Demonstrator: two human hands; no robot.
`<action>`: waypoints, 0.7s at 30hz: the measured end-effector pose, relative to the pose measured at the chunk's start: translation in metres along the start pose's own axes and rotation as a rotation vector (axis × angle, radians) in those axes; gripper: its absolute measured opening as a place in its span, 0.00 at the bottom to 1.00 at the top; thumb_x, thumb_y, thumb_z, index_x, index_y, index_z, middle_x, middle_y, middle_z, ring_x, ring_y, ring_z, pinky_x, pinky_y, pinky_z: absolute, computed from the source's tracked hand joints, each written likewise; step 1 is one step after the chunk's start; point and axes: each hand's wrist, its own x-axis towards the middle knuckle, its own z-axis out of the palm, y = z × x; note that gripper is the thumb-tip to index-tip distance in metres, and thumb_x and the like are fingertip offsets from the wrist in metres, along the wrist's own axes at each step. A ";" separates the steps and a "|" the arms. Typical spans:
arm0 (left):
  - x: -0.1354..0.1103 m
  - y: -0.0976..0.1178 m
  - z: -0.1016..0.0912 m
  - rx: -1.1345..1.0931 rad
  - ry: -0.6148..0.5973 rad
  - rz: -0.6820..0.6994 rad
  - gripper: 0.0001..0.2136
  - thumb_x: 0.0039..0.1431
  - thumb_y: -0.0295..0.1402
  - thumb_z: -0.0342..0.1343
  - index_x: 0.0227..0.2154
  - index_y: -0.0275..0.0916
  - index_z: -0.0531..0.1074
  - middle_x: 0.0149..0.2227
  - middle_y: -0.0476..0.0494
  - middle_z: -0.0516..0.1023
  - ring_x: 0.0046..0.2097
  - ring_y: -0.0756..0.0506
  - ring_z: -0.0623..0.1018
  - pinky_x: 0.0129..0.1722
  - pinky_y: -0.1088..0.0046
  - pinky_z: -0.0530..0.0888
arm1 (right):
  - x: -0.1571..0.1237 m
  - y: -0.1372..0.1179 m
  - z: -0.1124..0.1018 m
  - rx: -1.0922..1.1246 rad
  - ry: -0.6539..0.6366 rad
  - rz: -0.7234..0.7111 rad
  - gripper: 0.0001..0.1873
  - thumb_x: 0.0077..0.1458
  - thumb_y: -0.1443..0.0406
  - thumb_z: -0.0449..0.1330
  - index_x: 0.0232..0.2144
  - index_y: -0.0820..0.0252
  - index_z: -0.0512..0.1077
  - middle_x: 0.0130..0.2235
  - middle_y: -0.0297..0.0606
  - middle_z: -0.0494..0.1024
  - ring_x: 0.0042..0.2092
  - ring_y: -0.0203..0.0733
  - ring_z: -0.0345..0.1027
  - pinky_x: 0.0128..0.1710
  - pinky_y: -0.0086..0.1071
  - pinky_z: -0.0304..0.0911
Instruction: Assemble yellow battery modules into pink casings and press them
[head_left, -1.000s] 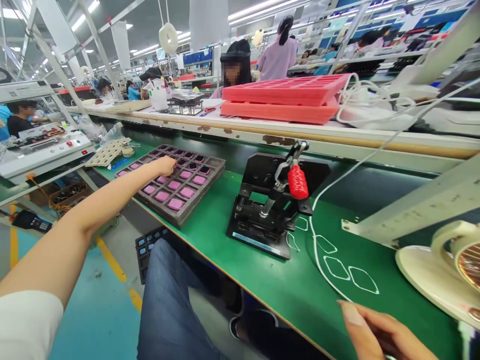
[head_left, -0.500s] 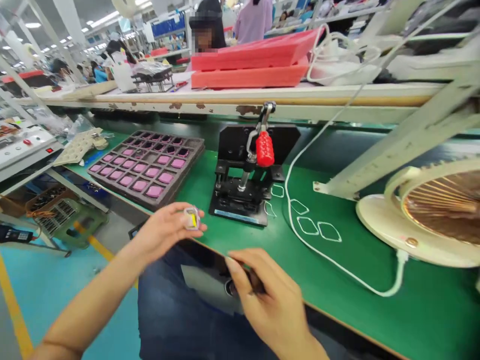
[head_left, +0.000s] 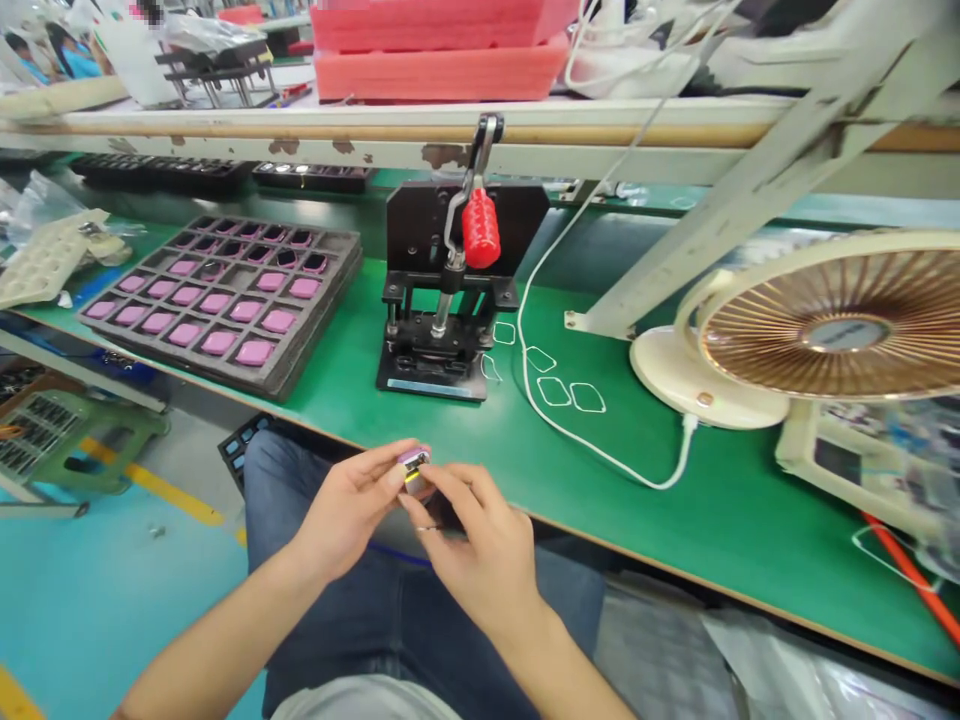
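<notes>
Just over the front edge of the bench, my left hand (head_left: 345, 510) pinches a small purple watch case (head_left: 415, 470) between thumb and fingers. Its inside faces up, with a yellow patch and some grey parts showing. My right hand (head_left: 480, 540) meets it from the other side, index finger and thumb closed at its lower right edge. Whether a small part sits between those right fingertips cannot be made out. Behind the hands stands a black press fixture (head_left: 439, 340) with a red-gripped toggle lever (head_left: 481, 228), its handle hanging down.
A grey foam tray (head_left: 281, 365) at left holds rows of purple cases, some with dark faces. White ring-shaped gaskets (head_left: 553, 391) lie right of the fixture. A white cable (head_left: 600, 463) runs to a fan (head_left: 705, 400). A shelf beam (head_left: 300, 145) crosses behind, with red foam (head_left: 442, 70) above.
My hands have come together: the right moved to the watch case in the left and now touches it. The view has tilted down and swung right.
</notes>
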 end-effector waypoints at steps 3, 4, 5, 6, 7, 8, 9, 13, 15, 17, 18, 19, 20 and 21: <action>0.002 0.001 -0.003 -0.014 -0.014 -0.011 0.19 0.57 0.36 0.76 0.51 0.43 0.86 0.52 0.36 0.87 0.52 0.41 0.84 0.51 0.67 0.79 | -0.003 -0.001 -0.001 0.084 -0.029 0.005 0.18 0.67 0.69 0.64 0.58 0.55 0.75 0.49 0.44 0.82 0.45 0.42 0.82 0.43 0.31 0.77; 0.003 0.002 -0.004 -0.029 -0.024 -0.013 0.19 0.56 0.36 0.76 0.51 0.43 0.86 0.50 0.37 0.87 0.50 0.42 0.84 0.50 0.68 0.80 | -0.004 -0.001 -0.001 0.137 -0.037 0.006 0.19 0.67 0.70 0.63 0.59 0.54 0.74 0.50 0.44 0.82 0.47 0.43 0.81 0.45 0.32 0.77; 0.003 0.003 -0.006 -0.044 -0.033 -0.015 0.19 0.56 0.36 0.76 0.51 0.44 0.86 0.49 0.38 0.87 0.48 0.43 0.84 0.49 0.68 0.80 | -0.003 -0.001 -0.001 0.201 -0.047 0.012 0.20 0.68 0.72 0.62 0.59 0.54 0.74 0.50 0.43 0.82 0.47 0.42 0.81 0.45 0.32 0.77; 0.003 0.003 -0.007 -0.056 -0.041 -0.018 0.19 0.56 0.36 0.76 0.51 0.44 0.86 0.48 0.39 0.87 0.47 0.44 0.83 0.49 0.68 0.80 | -0.002 0.000 -0.002 0.269 -0.059 0.025 0.20 0.69 0.73 0.60 0.59 0.52 0.75 0.49 0.42 0.83 0.47 0.41 0.81 0.45 0.32 0.77; 0.003 0.004 -0.008 -0.064 -0.048 -0.019 0.18 0.57 0.36 0.76 0.50 0.43 0.86 0.47 0.39 0.87 0.45 0.44 0.83 0.48 0.68 0.80 | 0.000 0.000 -0.003 0.334 -0.079 0.046 0.20 0.69 0.73 0.60 0.59 0.51 0.76 0.48 0.40 0.83 0.46 0.40 0.80 0.44 0.31 0.76; 0.002 0.004 -0.009 -0.068 -0.051 -0.020 0.16 0.58 0.36 0.75 0.49 0.42 0.86 0.46 0.39 0.86 0.45 0.45 0.83 0.48 0.69 0.79 | 0.002 0.001 -0.005 0.387 -0.108 0.075 0.19 0.70 0.73 0.60 0.58 0.50 0.77 0.48 0.39 0.83 0.44 0.38 0.80 0.42 0.29 0.76; 0.002 0.005 -0.010 -0.070 -0.051 -0.020 0.15 0.58 0.36 0.75 0.48 0.42 0.87 0.45 0.39 0.86 0.44 0.45 0.83 0.47 0.69 0.79 | 0.004 0.003 -0.006 0.424 -0.140 0.104 0.18 0.70 0.72 0.61 0.58 0.49 0.77 0.47 0.38 0.83 0.42 0.37 0.79 0.40 0.28 0.75; 0.000 0.004 -0.015 -0.078 -0.054 -0.003 0.13 0.60 0.35 0.74 0.47 0.41 0.86 0.47 0.38 0.87 0.45 0.45 0.83 0.48 0.70 0.78 | 0.006 0.010 -0.008 0.448 -0.220 0.203 0.15 0.68 0.66 0.66 0.55 0.51 0.79 0.46 0.38 0.83 0.30 0.33 0.71 0.28 0.26 0.69; 0.000 0.003 -0.016 -0.090 -0.073 0.007 0.12 0.61 0.35 0.73 0.47 0.42 0.86 0.50 0.36 0.86 0.47 0.44 0.83 0.49 0.69 0.79 | 0.005 0.012 -0.007 0.488 -0.217 0.308 0.13 0.68 0.63 0.67 0.54 0.53 0.79 0.39 0.36 0.83 0.24 0.31 0.65 0.24 0.26 0.66; 0.000 0.002 -0.018 -0.098 -0.093 0.017 0.12 0.61 0.35 0.73 0.47 0.42 0.86 0.51 0.36 0.86 0.47 0.43 0.84 0.48 0.67 0.80 | 0.002 0.014 -0.004 0.590 -0.213 0.440 0.14 0.67 0.60 0.68 0.53 0.55 0.78 0.34 0.34 0.83 0.23 0.33 0.68 0.24 0.26 0.68; 0.000 0.002 -0.018 -0.100 -0.098 0.021 0.12 0.61 0.35 0.73 0.47 0.42 0.86 0.51 0.36 0.86 0.46 0.43 0.84 0.48 0.67 0.80 | 0.002 0.014 -0.002 0.646 -0.204 0.494 0.15 0.67 0.58 0.68 0.53 0.56 0.77 0.34 0.35 0.83 0.25 0.34 0.71 0.25 0.26 0.70; 0.000 0.001 -0.019 -0.102 -0.100 0.025 0.12 0.61 0.35 0.73 0.47 0.42 0.86 0.51 0.37 0.86 0.45 0.43 0.84 0.47 0.67 0.81 | 0.001 0.014 -0.001 0.690 -0.192 0.530 0.16 0.66 0.57 0.69 0.52 0.56 0.77 0.35 0.36 0.84 0.27 0.36 0.74 0.28 0.28 0.74; 0.000 0.001 -0.020 -0.104 -0.098 0.029 0.12 0.61 0.34 0.73 0.47 0.42 0.86 0.50 0.37 0.87 0.45 0.43 0.84 0.47 0.66 0.81 | 0.000 0.013 0.000 0.715 -0.178 0.550 0.17 0.66 0.56 0.70 0.51 0.57 0.77 0.37 0.38 0.85 0.29 0.38 0.77 0.31 0.30 0.77; 0.000 0.000 -0.020 -0.106 -0.093 0.032 0.12 0.60 0.34 0.73 0.47 0.42 0.86 0.50 0.37 0.87 0.44 0.43 0.84 0.46 0.66 0.81 | 0.000 0.013 0.001 0.717 -0.166 0.560 0.17 0.65 0.55 0.70 0.50 0.57 0.77 0.39 0.40 0.86 0.32 0.40 0.79 0.34 0.32 0.79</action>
